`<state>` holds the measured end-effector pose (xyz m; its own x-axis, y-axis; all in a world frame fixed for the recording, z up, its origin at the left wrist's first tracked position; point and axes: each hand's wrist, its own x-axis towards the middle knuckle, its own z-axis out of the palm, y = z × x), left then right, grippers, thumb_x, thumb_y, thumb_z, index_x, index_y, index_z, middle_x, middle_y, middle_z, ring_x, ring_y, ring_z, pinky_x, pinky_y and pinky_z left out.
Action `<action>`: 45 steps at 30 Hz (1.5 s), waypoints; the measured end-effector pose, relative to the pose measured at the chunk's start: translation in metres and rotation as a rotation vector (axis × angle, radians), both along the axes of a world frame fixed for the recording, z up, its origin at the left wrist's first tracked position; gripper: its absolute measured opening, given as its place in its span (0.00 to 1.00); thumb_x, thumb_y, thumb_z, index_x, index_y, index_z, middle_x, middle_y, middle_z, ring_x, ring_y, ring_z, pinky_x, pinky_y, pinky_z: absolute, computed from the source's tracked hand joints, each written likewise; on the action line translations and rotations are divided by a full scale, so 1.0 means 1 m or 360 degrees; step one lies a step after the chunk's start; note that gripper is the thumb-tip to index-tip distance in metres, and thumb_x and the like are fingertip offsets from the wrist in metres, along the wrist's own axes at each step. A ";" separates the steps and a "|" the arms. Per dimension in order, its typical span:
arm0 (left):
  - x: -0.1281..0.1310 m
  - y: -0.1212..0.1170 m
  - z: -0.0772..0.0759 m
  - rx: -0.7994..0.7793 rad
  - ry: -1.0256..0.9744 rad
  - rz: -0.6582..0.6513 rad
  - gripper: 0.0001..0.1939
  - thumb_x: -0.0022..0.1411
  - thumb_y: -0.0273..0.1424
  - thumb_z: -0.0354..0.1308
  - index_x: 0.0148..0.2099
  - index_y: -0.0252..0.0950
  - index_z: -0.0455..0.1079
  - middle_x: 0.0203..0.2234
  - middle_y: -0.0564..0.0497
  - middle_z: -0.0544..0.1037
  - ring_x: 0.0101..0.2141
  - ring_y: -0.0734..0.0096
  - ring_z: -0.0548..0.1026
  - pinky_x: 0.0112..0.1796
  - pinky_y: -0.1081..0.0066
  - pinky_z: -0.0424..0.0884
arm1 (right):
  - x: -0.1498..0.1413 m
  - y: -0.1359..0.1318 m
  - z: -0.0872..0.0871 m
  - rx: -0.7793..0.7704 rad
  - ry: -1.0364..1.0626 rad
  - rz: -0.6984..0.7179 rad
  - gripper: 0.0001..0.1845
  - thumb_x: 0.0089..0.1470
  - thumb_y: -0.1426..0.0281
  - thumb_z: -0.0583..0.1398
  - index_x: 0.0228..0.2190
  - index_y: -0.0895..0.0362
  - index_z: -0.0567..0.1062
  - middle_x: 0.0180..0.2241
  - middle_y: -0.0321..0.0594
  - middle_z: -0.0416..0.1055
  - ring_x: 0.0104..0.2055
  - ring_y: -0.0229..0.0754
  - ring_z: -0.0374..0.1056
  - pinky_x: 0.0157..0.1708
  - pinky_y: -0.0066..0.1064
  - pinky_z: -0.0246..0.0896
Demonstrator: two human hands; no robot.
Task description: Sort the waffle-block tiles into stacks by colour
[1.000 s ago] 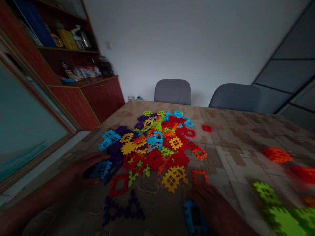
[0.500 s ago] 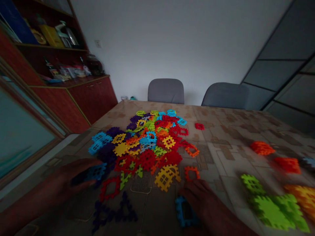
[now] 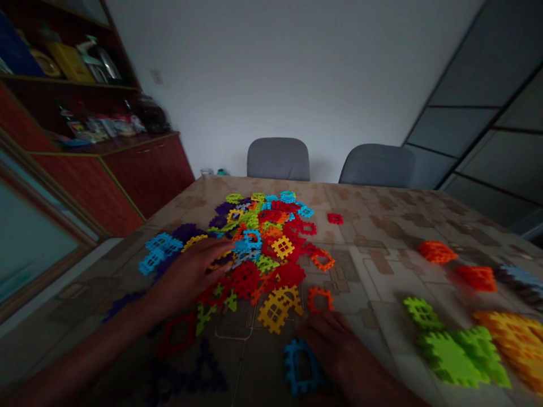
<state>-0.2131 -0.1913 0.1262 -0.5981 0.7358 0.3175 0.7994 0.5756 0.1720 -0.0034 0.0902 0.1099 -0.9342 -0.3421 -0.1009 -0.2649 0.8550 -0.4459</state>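
My left hand (image 3: 193, 271) reaches over the left side of a pile of colourful plastic interlocking pieces, its thumb and fingers apart. Just beyond its fingertips lies a light blue window piece (image 3: 251, 240). My right hand (image 3: 331, 339) is low on the table with fingers bent over a blue frame piece (image 3: 292, 364), gripping its right side; part of that piece is hidden. Near the right fingertips are an orange square frame (image 3: 320, 291) and a yellow window piece (image 3: 274, 314). Dark purple triangle pieces (image 3: 206, 370) and a red frame (image 3: 193, 333) lie below my left forearm.
At the right are sorted groups: green pieces (image 3: 452, 359), yellow-orange pieces (image 3: 515, 339), orange stacks (image 3: 436, 251) and grey pieces (image 3: 520, 277). A light blue cluster (image 3: 161, 249) lies left of the pile. Two grey chairs (image 3: 278, 159) stand behind the table.
My left hand has moved right and forward into the pile; the blue window piece at its fingers before no longer shows there. My right hand stays at the blue frame. The view has shifted slightly.
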 end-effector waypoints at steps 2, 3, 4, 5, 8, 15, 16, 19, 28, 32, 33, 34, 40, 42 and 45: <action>-0.019 0.024 0.003 -0.0046 0.0019 -0.0001 0.22 0.70 0.39 0.56 0.62 0.35 0.70 0.59 0.39 0.74 0.58 0.48 0.72 0.58 0.51 0.67 | -0.001 0.000 -0.007 -0.0033 0.0118 0.0082 0.35 0.50 0.56 0.70 0.56 0.57 0.71 0.52 0.49 0.74 0.54 0.56 0.68 0.58 0.48 0.60; -0.025 0.035 0.004 -0.0073 0.0026 -0.0004 0.22 0.68 0.37 0.60 0.61 0.35 0.70 0.59 0.39 0.74 0.59 0.47 0.71 0.59 0.50 0.65 | -0.002 0.001 -0.009 -0.0057 0.0181 0.0116 0.38 0.50 0.54 0.70 0.58 0.57 0.69 0.53 0.51 0.73 0.55 0.57 0.68 0.58 0.48 0.60; -0.030 0.046 0.005 -0.0101 0.0029 -0.0004 0.23 0.65 0.35 0.63 0.60 0.35 0.71 0.58 0.38 0.75 0.59 0.46 0.71 0.60 0.49 0.64 | -0.002 0.003 -0.010 -0.0085 0.0235 0.0139 0.41 0.51 0.52 0.70 0.60 0.57 0.67 0.54 0.51 0.73 0.55 0.57 0.68 0.57 0.49 0.61; -0.034 0.056 0.005 -0.0128 0.0028 0.0001 0.22 0.64 0.33 0.65 0.59 0.35 0.72 0.57 0.38 0.76 0.58 0.45 0.72 0.59 0.47 0.64 | -0.002 0.004 -0.010 -0.0116 0.0279 0.0147 0.42 0.51 0.51 0.69 0.61 0.56 0.66 0.55 0.51 0.72 0.55 0.56 0.68 0.58 0.48 0.61; -0.039 0.074 0.004 -0.0181 0.0006 0.0025 0.20 0.62 0.29 0.67 0.56 0.34 0.73 0.52 0.40 0.79 0.54 0.48 0.75 0.56 0.46 0.67 | -0.001 0.008 -0.008 -0.0180 0.0334 0.0104 0.37 0.55 0.54 0.67 0.61 0.53 0.66 0.53 0.48 0.73 0.53 0.53 0.69 0.58 0.46 0.60; -0.005 0.066 0.005 -0.0034 -0.0043 0.0118 0.35 0.62 0.31 0.66 0.69 0.38 0.60 0.58 0.39 0.73 0.56 0.48 0.73 0.55 0.53 0.70 | 0.002 0.009 0.001 -0.0234 0.0307 -0.0041 0.32 0.53 0.67 0.67 0.58 0.55 0.68 0.53 0.46 0.73 0.55 0.53 0.67 0.58 0.46 0.59; 0.008 0.062 0.003 -0.0014 -0.0062 0.0112 0.36 0.63 0.34 0.65 0.69 0.40 0.58 0.60 0.40 0.71 0.58 0.50 0.72 0.56 0.54 0.70 | 0.002 0.009 0.001 -0.0258 0.0322 -0.0089 0.29 0.54 0.70 0.65 0.57 0.55 0.69 0.52 0.46 0.73 0.54 0.53 0.67 0.56 0.46 0.61; 0.058 0.053 -0.010 -0.0012 -0.0116 0.0033 0.38 0.61 0.41 0.68 0.69 0.48 0.57 0.61 0.46 0.71 0.59 0.52 0.71 0.56 0.57 0.70 | 0.004 0.008 0.003 -0.0357 0.0411 -0.0219 0.19 0.58 0.77 0.60 0.51 0.54 0.72 0.49 0.46 0.74 0.51 0.50 0.68 0.50 0.43 0.63; 0.137 0.072 -0.034 0.0224 0.0340 -0.0444 0.42 0.66 0.65 0.37 0.60 0.36 0.67 0.39 0.44 0.83 0.36 0.58 0.83 0.35 0.64 0.77 | 0.003 0.012 0.003 -0.0422 0.0474 -0.0305 0.09 0.64 0.77 0.55 0.36 0.55 0.74 0.36 0.40 0.75 0.40 0.47 0.69 0.41 0.40 0.62; 0.137 0.076 -0.025 0.0226 0.0306 -0.0480 0.44 0.66 0.65 0.35 0.63 0.35 0.63 0.40 0.45 0.83 0.36 0.61 0.83 0.34 0.67 0.77 | 0.007 0.010 0.008 -0.0357 0.0433 -0.0297 0.06 0.63 0.74 0.57 0.39 0.55 0.75 0.38 0.41 0.76 0.41 0.47 0.70 0.42 0.41 0.63; 0.137 0.073 -0.024 0.0228 0.0259 -0.0472 0.43 0.67 0.65 0.37 0.64 0.36 0.62 0.41 0.46 0.83 0.36 0.62 0.83 0.35 0.69 0.78 | 0.008 0.008 0.010 -0.0328 0.0409 -0.0290 0.07 0.62 0.73 0.59 0.41 0.55 0.75 0.39 0.41 0.76 0.42 0.48 0.70 0.43 0.42 0.63; 0.137 0.068 -0.024 0.0237 0.0209 -0.0451 0.39 0.69 0.63 0.39 0.65 0.38 0.62 0.42 0.47 0.84 0.37 0.63 0.83 0.36 0.70 0.78 | 0.010 0.006 0.013 -0.0294 0.0374 -0.0278 0.09 0.61 0.70 0.61 0.44 0.55 0.75 0.41 0.42 0.76 0.44 0.50 0.70 0.44 0.43 0.63; 0.135 0.033 -0.041 0.0286 -0.0177 -0.0248 0.21 0.71 0.39 0.52 0.64 0.53 0.62 0.50 0.53 0.82 0.44 0.64 0.83 0.44 0.72 0.80 | 0.013 -0.012 0.012 -0.0039 0.0197 -0.0200 0.43 0.44 0.53 0.72 0.57 0.60 0.71 0.54 0.53 0.71 0.56 0.60 0.65 0.59 0.50 0.58; 0.134 0.027 -0.047 0.0277 -0.0290 -0.0217 0.24 0.68 0.35 0.55 0.64 0.55 0.62 0.52 0.55 0.81 0.46 0.63 0.83 0.47 0.71 0.80 | 0.013 -0.018 0.005 0.0023 0.0162 -0.0186 0.47 0.40 0.52 0.73 0.56 0.62 0.71 0.54 0.54 0.71 0.56 0.62 0.64 0.61 0.53 0.55; 0.136 0.024 -0.050 0.0259 -0.0396 -0.0263 0.26 0.65 0.33 0.58 0.63 0.56 0.64 0.53 0.56 0.80 0.48 0.62 0.82 0.49 0.69 0.79 | 0.011 -0.023 -0.001 0.0050 0.0130 -0.0229 0.40 0.40 0.56 0.73 0.52 0.61 0.73 0.51 0.52 0.71 0.55 0.60 0.64 0.61 0.54 0.54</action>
<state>-0.0773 -0.1670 0.0763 -0.5489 0.7808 0.2983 0.8016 0.3906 0.4526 0.0078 0.0669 0.1091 -0.9789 -0.2019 -0.0311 -0.1729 0.9000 -0.4000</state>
